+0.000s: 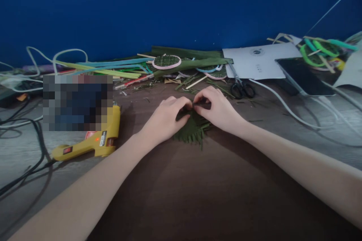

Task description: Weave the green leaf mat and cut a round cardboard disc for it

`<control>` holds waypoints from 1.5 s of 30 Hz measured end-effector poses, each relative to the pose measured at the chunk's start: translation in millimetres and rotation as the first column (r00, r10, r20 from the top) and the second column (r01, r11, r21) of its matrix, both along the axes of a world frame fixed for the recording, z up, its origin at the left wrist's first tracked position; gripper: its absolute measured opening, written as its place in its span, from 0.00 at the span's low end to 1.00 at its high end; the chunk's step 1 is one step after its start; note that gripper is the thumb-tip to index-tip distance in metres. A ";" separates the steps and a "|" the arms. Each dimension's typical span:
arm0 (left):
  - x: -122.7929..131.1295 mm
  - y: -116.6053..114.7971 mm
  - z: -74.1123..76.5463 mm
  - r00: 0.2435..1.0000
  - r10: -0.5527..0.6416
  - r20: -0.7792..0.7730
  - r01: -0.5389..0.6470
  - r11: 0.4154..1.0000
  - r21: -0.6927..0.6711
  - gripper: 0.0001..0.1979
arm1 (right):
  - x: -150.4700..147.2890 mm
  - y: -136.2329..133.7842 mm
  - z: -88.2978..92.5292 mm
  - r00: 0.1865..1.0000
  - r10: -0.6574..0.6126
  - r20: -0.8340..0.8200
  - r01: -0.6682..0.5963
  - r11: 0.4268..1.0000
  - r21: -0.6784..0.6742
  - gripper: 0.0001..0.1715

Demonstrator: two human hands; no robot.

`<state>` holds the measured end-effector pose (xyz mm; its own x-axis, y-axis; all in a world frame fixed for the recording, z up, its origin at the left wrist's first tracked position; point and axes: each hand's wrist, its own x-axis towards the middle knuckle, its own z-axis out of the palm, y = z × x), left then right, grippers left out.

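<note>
Both hands meet over a small dark green piece of woven leaf strips with a fringe of loose ends toward me. My left hand is closed, thumb and fingers pinching the far left part of the weave. From the other side my right hand pinches at the far edge, its fingertips almost touching the left ones. What lies exactly between the fingertips is partly hidden. More strip ends stick out to the right under my right hand. Scissors with black handles lie just beyond my right hand.
A yellow glue gun with a lit orange light lies left, beside a blurred-out patch. At the back are pink-rimmed woven rounds, long green leaves, blue and yellow pipe cleaners, and leaf scraps. A white paper, a phone and cables lie right.
</note>
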<state>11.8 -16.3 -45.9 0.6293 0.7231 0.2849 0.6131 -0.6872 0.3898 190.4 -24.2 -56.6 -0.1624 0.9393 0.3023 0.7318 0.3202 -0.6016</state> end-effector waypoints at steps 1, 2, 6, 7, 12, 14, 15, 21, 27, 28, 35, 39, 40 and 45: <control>-0.1 0.1 -0.1 1.000 -0.002 0.004 0.002 1.000 0.002 0.08 | 0.0 -0.4 0.3 1.000 0.001 0.003 -0.001 1.000 0.000 0.05; -0.1 0.2 -0.2 1.000 -0.004 0.008 0.004 1.000 0.003 0.08 | 0.1 -0.7 0.5 1.000 0.004 0.006 -0.004 1.000 0.000 0.05; -0.2 -0.1 0.5 1.000 -0.004 0.010 0.004 1.000 -0.007 0.08 | 0.8 -1.4 0.3 1.000 0.016 0.004 -0.016 1.000 0.012 0.04; -0.3 -0.2 0.7 1.000 -0.003 0.010 0.003 1.000 -0.011 0.08 | 1.1 -1.3 0.0 1.000 0.019 0.001 -0.019 1.000 0.016 0.04; -0.4 -0.1 0.6 1.000 -0.002 0.019 0.003 1.000 -0.015 0.08 | 1.7 -0.8 -1.4 1.000 0.017 -0.002 -0.017 0.999 0.029 0.05; -0.3 -0.1 0.5 1.000 -0.005 0.024 0.006 1.000 -0.013 0.08 | 1.4 -0.7 -1.4 1.000 0.009 -0.004 -0.009 1.000 0.022 0.05; -0.2 -0.1 0.5 1.000 -0.006 0.025 0.007 1.000 -0.013 0.08 | 1.1 -0.7 -1.4 1.000 0.005 -0.005 -0.005 1.000 0.019 0.05; 0.2 0.0 1.2 1.000 -0.005 0.028 0.006 1.000 -0.015 0.08 | -0.2 -1.0 -1.8 1.000 -0.006 0.023 0.006 1.000 0.022 0.04; 0.1 0.5 0.5 0.999 -0.003 0.032 0.004 1.000 -0.022 0.08 | 0.6 -1.3 -1.8 1.000 0.004 0.017 -0.005 1.000 0.024 0.05; 0.1 0.6 0.4 0.999 -0.005 0.035 0.006 1.000 -0.021 0.08 | 0.8 -1.4 -1.5 1.000 0.006 0.017 -0.006 1.000 0.023 0.05; -0.1 0.1 0.9 0.999 -0.001 0.038 0.002 0.999 -0.035 0.08 | 1.0 -2.6 1.0 0.999 0.023 0.030 -0.024 1.000 0.015 0.05; 0.0 -0.2 1.5 1.000 0.006 0.030 -0.004 0.999 -0.043 0.08 | 1.1 -3.0 0.9 0.999 0.034 0.038 -0.035 0.999 0.021 0.07; 0.0 -0.2 1.5 1.000 0.007 0.029 -0.006 0.999 -0.044 0.08 | 1.2 -2.9 0.6 0.999 0.035 0.037 -0.036 0.999 0.027 0.07; 0.1 -0.2 0.8 1.000 0.005 0.028 -0.004 0.999 -0.043 0.08 | 1.4 -2.4 -0.6 0.998 0.035 0.050 -0.037 0.999 0.034 0.06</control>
